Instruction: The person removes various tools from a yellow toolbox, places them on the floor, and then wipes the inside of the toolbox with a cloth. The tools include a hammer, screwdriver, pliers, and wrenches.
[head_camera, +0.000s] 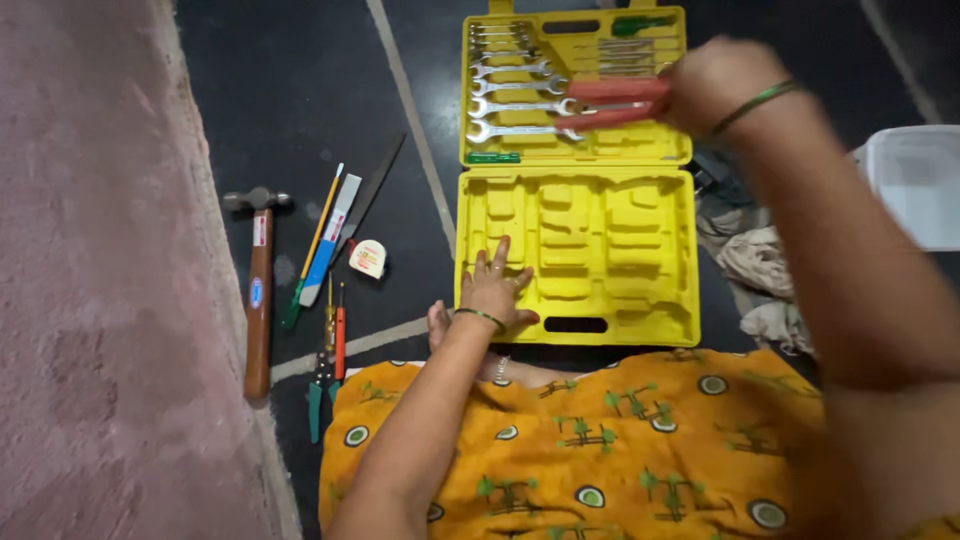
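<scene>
Head view: right hand (715, 85) grips red-handled pliers (612, 102) over the yellow toolbox (480, 200) lid's spanners (515, 90) (hand blurred). Left hand (495, 290) lies flat, fingers spread, on the tray's near corner. Hammer (259, 290) lies on the floor, well apart.

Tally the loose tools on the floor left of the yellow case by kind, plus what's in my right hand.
Hammer: 1
Tape measure: 1
Green-handled pliers: 1
Red screwdriver: 1
Slim straight tools: 3
Red-handled pliers, in right hand: 1
Total: 8
</scene>
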